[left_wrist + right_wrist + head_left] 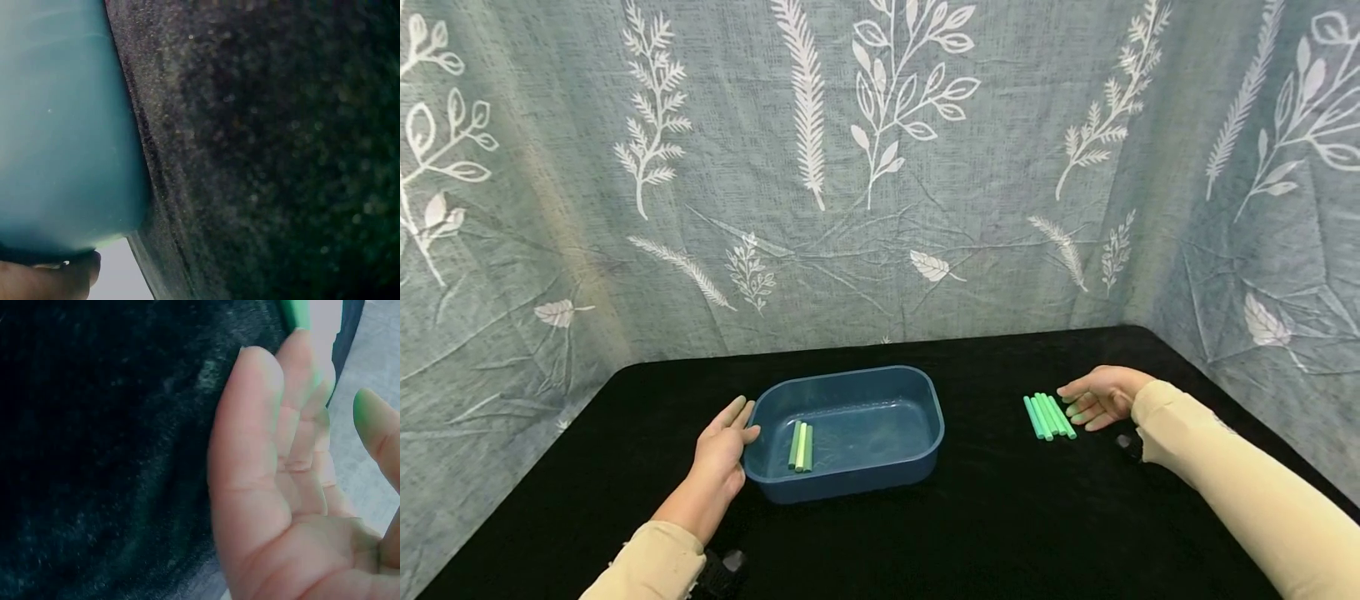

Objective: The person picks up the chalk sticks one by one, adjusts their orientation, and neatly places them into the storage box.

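A dark blue rectangular bin stands left of the middle of the table. Inside it, toward its left end, lie three short sticks, the middle one yellow-green and the outer two green. My left hand rests against the bin's left side with its fingers straight and the thumb at the rim. In the left wrist view the bin wall looms close, with a fingertip beside it. To the right, several green sticks lie side by side on the cloth. My right hand is beside them, fingers loosely bent, holding nothing.
Black cloth covers the table, and its far edge runs behind the bin. A grey-green curtain with white leaf patterns hangs behind the table and along both sides.
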{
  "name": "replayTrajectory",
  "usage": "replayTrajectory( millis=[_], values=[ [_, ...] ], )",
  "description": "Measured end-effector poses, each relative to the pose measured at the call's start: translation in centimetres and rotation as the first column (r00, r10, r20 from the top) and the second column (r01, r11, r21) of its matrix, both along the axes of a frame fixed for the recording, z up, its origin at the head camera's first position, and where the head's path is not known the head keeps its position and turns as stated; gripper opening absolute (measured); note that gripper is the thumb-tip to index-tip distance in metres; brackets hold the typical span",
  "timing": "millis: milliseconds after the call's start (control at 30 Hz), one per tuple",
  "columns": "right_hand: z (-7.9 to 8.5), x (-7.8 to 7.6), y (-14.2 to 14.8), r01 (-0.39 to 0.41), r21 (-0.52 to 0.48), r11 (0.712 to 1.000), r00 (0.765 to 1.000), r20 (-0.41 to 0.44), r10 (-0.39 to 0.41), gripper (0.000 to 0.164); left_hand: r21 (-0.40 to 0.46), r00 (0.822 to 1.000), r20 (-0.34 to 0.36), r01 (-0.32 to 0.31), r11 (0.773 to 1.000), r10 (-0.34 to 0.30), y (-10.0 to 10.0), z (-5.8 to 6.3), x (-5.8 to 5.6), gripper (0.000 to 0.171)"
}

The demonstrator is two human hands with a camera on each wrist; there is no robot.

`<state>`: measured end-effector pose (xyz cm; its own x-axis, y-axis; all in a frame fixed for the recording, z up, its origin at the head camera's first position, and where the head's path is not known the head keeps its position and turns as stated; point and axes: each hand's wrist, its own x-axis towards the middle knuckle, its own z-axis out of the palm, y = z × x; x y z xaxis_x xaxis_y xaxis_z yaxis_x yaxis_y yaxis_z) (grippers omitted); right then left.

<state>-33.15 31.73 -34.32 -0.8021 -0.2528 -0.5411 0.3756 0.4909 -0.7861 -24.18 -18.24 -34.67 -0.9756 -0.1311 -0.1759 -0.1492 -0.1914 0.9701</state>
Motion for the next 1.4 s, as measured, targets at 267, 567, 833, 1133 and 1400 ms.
replayTrajectory(
  millis=[267, 567, 833, 1133, 1400],
  values=[
    [-0.6, -0.3, -0.2, 0.017, 0.025, 1.0, 1.0, 0.008, -0.017, 0.028, -0.005, 1.0, 0.002, -0.001, 1.0, 0.001, 0.2, 0.0, -0.1, 0.065],
    [-0.8, -0.7, -1.4, 0.003, 0.148, 0.989, 1.0, -0.016, -0.001, 0.021, -0.022, 1.0, 0.027, 0.003, 1.0, -0.003, -0.2, 0.0, 0.0, 0.065],
    [-0.8, -1.0, -1.0, 0.006, 0.149, 0.989, 1.0, -0.023, -0.002, 0.02, -0.034, 1.0, 0.011, 0.025, 0.999, -0.025, -0.1, 0.1, -0.1, 0.066],
    [-0.6, -0.9, -1.0, -0.002, 0.211, 0.977, 0.999, -0.05, 0.013, 0.022, -0.041, 1.0, 0.021, 0.02, 0.999, -0.019, 0.1, 0.2, -0.2, 0.065],
    [0.1, -1.1, -0.9, -0.013, 0.105, 0.994, 0.999, 0.054, 0.007, 0.031, -0.034, 1.0, 0.018, 0.022, 0.999, -0.022, 0.0, 0.2, -0.2, 0.065]
  ],
)
